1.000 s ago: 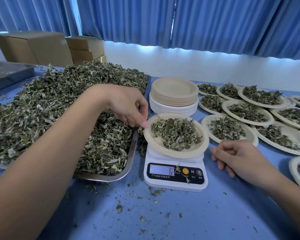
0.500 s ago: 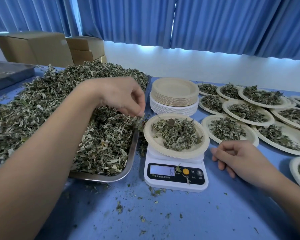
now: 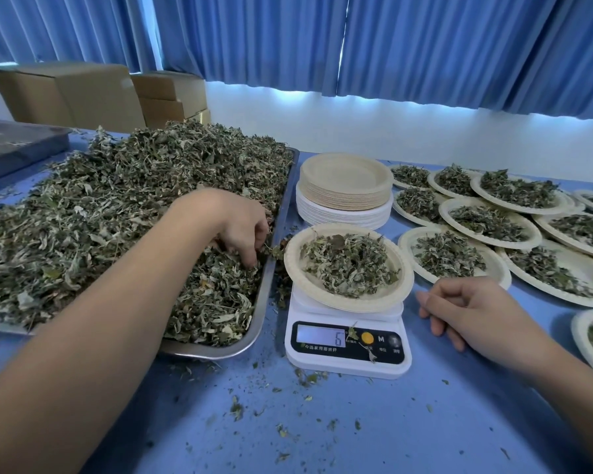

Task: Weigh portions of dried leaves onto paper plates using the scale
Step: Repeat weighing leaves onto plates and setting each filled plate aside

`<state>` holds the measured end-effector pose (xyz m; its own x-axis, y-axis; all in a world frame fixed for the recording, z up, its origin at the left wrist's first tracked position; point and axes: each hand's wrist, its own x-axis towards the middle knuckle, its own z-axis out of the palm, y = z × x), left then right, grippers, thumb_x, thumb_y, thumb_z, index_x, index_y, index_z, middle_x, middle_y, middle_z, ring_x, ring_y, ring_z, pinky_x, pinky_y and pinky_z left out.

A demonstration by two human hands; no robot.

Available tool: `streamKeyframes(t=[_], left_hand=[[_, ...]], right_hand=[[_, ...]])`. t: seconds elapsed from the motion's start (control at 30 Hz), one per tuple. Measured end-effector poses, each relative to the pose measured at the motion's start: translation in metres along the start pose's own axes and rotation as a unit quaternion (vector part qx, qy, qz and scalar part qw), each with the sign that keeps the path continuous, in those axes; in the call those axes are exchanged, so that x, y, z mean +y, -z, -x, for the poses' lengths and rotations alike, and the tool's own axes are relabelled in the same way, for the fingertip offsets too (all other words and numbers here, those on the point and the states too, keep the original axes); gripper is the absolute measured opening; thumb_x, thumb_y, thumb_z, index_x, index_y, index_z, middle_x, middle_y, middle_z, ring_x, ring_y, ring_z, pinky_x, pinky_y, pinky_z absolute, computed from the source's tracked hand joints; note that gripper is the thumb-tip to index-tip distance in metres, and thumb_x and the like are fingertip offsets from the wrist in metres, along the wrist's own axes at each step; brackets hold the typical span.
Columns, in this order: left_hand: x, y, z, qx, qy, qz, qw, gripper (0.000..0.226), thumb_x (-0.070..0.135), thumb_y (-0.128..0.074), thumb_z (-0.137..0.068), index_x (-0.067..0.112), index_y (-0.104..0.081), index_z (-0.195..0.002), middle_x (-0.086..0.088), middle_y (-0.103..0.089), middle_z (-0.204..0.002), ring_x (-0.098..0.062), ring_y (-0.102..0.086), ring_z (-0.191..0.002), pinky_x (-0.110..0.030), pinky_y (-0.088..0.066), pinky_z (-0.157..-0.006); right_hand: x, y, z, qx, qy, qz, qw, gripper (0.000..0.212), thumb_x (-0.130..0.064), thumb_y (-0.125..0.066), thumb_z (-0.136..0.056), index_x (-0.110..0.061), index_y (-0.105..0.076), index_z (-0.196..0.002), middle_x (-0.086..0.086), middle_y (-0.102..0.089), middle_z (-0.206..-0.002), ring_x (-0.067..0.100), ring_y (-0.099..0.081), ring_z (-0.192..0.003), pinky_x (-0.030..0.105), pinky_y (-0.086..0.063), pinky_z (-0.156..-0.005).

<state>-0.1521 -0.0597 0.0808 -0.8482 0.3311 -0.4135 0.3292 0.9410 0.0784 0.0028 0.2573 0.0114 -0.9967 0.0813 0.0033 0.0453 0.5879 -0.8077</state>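
A white digital scale [image 3: 348,347] stands on the blue table and its display reads 6. On it sits a paper plate [image 3: 322,292] with a small heap of dried leaves [image 3: 350,265]. To the left, a metal tray [image 3: 264,302] holds a large pile of dried leaves [image 3: 117,206]. My left hand [image 3: 240,224] reaches down into that pile at the tray's right edge, its fingers curled and pinching leaves. Just right of the scale, my right hand [image 3: 469,313] rests on the table with loosely curled fingers and holds nothing.
A stack of empty paper plates [image 3: 344,189] stands behind the scale. Several filled plates [image 3: 452,254] cover the table's right side. Cardboard boxes [image 3: 72,94] and a grey tray [image 3: 14,145] sit at the back left. Leaf crumbs litter the table's front.
My left hand has moved from the rim of the plate on the scale back left and down into the tray's leaves. The right hand and the scale reading are unchanged.
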Motion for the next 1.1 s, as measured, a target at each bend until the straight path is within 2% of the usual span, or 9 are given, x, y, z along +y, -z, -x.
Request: streamKeyframes(t=[0.2,0.4,0.6,0.77,0.83,0.9,0.97,1.03,1.1], left_hand=[[0.002,0.001,0.002,0.022,-0.008,-0.015,1.000,0.019,0.022,-0.085,-0.078,0.018,-0.066,-0.080,0.001,-0.065,-0.083,-0.021,-0.061,-0.074,-0.038,-0.055,-0.071],[0.000,0.020,0.018,0.135,-0.022,0.002,0.991,0.040,0.031,-0.079,-0.085,0.018,-0.071,-0.121,0.004,-0.064,-0.104,-0.021,-0.056,-0.088,-0.031,-0.042,-0.082],[0.019,0.025,0.024,0.241,-0.121,0.165,0.949,0.004,0.023,-0.078,-0.086,0.019,-0.078,-0.085,0.007,-0.073,-0.067,0.003,-0.059,-0.049,-0.016,-0.041,-0.050],[0.043,0.018,0.035,0.137,-0.213,0.126,0.959,0.042,0.052,-0.080,-0.077,0.029,-0.073,-0.112,0.013,-0.074,-0.088,-0.001,-0.068,-0.078,-0.021,-0.052,-0.072],[0.040,0.019,0.033,0.161,-0.203,0.117,0.959,0.037,0.057,-0.074,-0.081,0.029,-0.073,-0.106,0.014,-0.069,-0.081,0.002,-0.064,-0.072,-0.020,-0.048,-0.067],[0.032,0.022,0.028,0.230,-0.172,0.110,0.952,0.028,0.051,-0.066,-0.091,0.025,-0.074,-0.094,0.010,-0.068,-0.072,-0.001,-0.061,-0.062,-0.021,-0.042,-0.057],[0.019,0.023,0.021,0.237,-0.109,0.061,0.963,0.025,0.043,-0.065,-0.095,0.020,-0.074,-0.093,0.003,-0.072,-0.084,-0.015,-0.067,-0.075,-0.027,-0.047,-0.065],[0.004,0.020,0.015,0.156,-0.037,0.017,0.987,0.023,0.041,-0.072,-0.090,0.021,-0.071,-0.101,0.001,-0.071,-0.101,-0.019,-0.069,-0.090,-0.033,-0.053,-0.077],[-0.007,0.013,0.008,0.056,0.005,0.013,0.998,0.037,0.042,-0.082,-0.080,0.024,-0.067,-0.108,0.002,-0.071,-0.099,-0.017,-0.070,-0.089,-0.033,-0.059,-0.070]], right_hand=[[0.000,0.000,0.001,-0.001,-0.005,0.005,1.000,0.032,-0.024,-0.064,-0.099,-0.005,-0.068,-0.074,0.014,-0.066,-0.062,0.020,-0.046,-0.041,0.025,-0.039,-0.042],[-0.001,0.000,0.001,-0.001,0.000,0.005,1.000,0.032,-0.023,-0.064,-0.099,-0.006,-0.068,-0.073,0.013,-0.066,-0.062,0.020,-0.046,-0.042,0.026,-0.038,-0.044],[-0.001,-0.001,0.001,0.001,0.007,0.005,1.000,0.032,-0.023,-0.065,-0.099,-0.007,-0.068,-0.072,0.013,-0.066,-0.061,0.020,-0.046,-0.041,0.025,-0.039,-0.042],[0.000,-0.001,0.000,-0.003,0.004,0.003,1.000,0.033,-0.024,-0.065,-0.099,-0.010,-0.069,-0.069,0.013,-0.066,-0.062,0.019,-0.046,-0.041,0.025,-0.040,-0.041],[0.001,-0.001,0.000,-0.001,0.003,0.008,1.000,0.033,-0.024,-0.065,-0.099,-0.010,-0.069,-0.069,0.013,-0.067,-0.062,0.019,-0.046,-0.040,0.022,-0.038,-0.039],[0.002,0.000,0.000,0.001,0.006,0.009,1.000,0.033,-0.023,-0.065,-0.099,-0.010,-0.069,-0.070,0.014,-0.067,-0.062,0.019,-0.045,-0.040,0.022,-0.037,-0.037],[0.002,0.000,0.000,0.001,0.007,0.010,1.000,0.033,-0.023,-0.065,-0.099,-0.009,-0.069,-0.070,0.014,-0.066,-0.062,0.018,-0.046,-0.039,0.022,-0.037,-0.037],[0.001,0.000,0.000,0.001,0.007,0.009,1.000,0.033,-0.023,-0.065,-0.099,-0.010,-0.069,-0.069,0.014,-0.066,-0.062,0.018,-0.046,-0.039,0.021,-0.037,-0.037],[0.001,-0.001,0.000,0.000,0.007,0.009,1.000,0.033,-0.023,-0.064,-0.099,-0.009,-0.069,-0.070,0.014,-0.066,-0.061,0.018,-0.045,-0.039,0.021,-0.037,-0.038]])
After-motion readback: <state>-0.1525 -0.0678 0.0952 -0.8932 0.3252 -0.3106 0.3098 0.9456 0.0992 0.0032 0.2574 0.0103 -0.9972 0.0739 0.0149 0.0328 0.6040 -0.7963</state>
